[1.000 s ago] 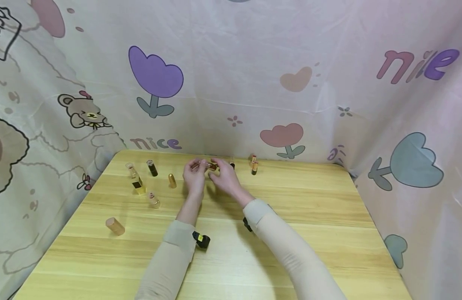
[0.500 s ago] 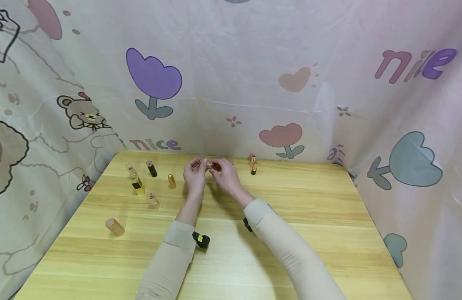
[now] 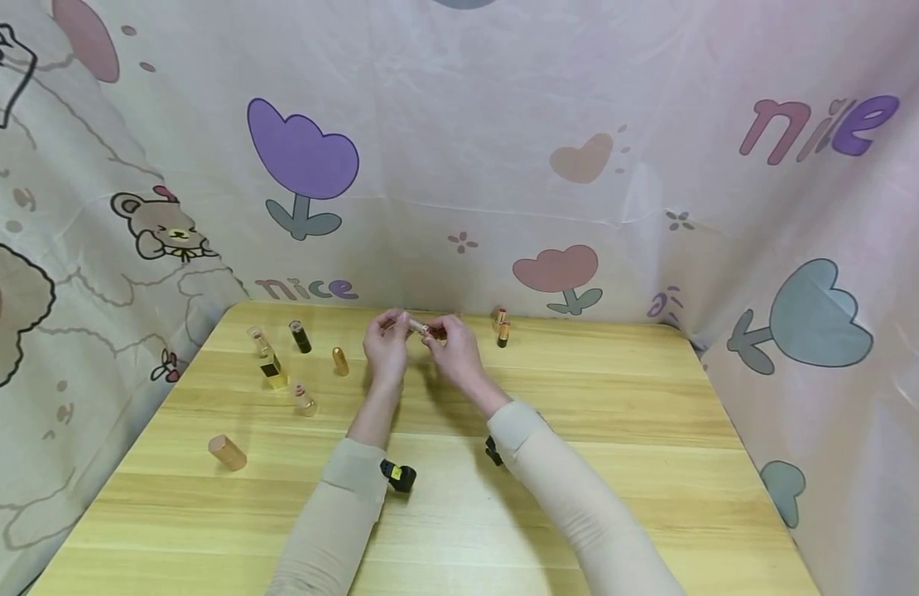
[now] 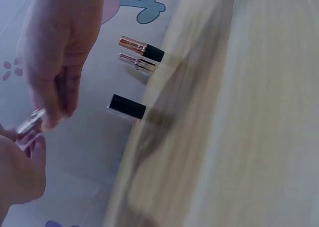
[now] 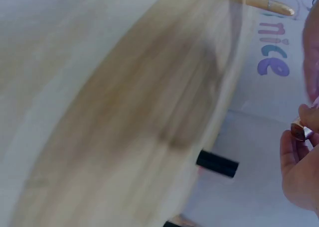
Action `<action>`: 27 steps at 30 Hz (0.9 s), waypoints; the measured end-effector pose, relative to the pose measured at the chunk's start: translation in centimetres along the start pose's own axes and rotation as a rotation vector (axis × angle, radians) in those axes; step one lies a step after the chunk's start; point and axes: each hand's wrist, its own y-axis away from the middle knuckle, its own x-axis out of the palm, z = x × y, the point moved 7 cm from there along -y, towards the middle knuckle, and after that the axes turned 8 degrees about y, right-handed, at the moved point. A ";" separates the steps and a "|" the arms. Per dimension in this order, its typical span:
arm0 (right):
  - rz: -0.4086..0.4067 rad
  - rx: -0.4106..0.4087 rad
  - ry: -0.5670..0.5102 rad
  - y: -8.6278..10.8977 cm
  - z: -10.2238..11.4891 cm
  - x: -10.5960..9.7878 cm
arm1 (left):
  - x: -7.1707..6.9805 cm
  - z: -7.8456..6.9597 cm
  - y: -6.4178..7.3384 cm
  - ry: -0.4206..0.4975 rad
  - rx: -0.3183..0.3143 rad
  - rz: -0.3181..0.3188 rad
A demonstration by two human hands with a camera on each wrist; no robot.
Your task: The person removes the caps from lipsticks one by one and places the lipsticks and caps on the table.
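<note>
Over the back of the table, both hands hold a small shiny lipstick tube (image 3: 418, 328) between them. The left hand (image 3: 386, 348) pinches its left end. At the other end, the right hand (image 3: 455, 352) grips with thumb and fingers. A pale, silvery length of the tube shows in the gap between the hands, and the right wrist view shows a copper-coloured end (image 5: 298, 131) at the right fingers. Behind the right hand a lipstick with a black case (image 5: 217, 163) stands upright; the hand mostly hides it in the head view.
On the left stand a gold bullet-shaped tube (image 3: 340, 361), a black tube (image 3: 300, 337), a gold-and-black lipstick (image 3: 273, 371), a clear-cased one (image 3: 258, 340), a pinkish one (image 3: 305, 400) and a rose-gold cylinder (image 3: 228, 453). Two lipsticks (image 3: 502, 334) stand at back right, near the printed curtain (image 3: 459, 165).
The right hand has shifted slightly right and away from the left hand. Between the hands, a longer pale length of the tube now shows where a reddish-gold surface showed before.
</note>
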 end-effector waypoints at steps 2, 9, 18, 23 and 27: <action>-0.005 0.010 -0.001 0.2 -0.4 -0.2 | -0.5 -0.9 -0.3 0.011 0.014 -0.025; -0.027 0.017 -0.034 1.1 -1.5 -1.4 | -1.4 -2.7 -0.9 0.025 0.040 -0.051; -0.136 0.026 -0.196 2.2 -2.4 -3.4 | -0.7 -2.0 -0.2 -0.060 0.032 0.092; -0.190 0.075 -0.314 2.8 -3.6 -5.0 | 0.1 -1.0 0.0 -0.175 0.057 0.179; -0.237 0.116 -0.390 3.3 -4.6 -6.4 | 1.0 -0.1 0.1 -0.238 0.073 0.273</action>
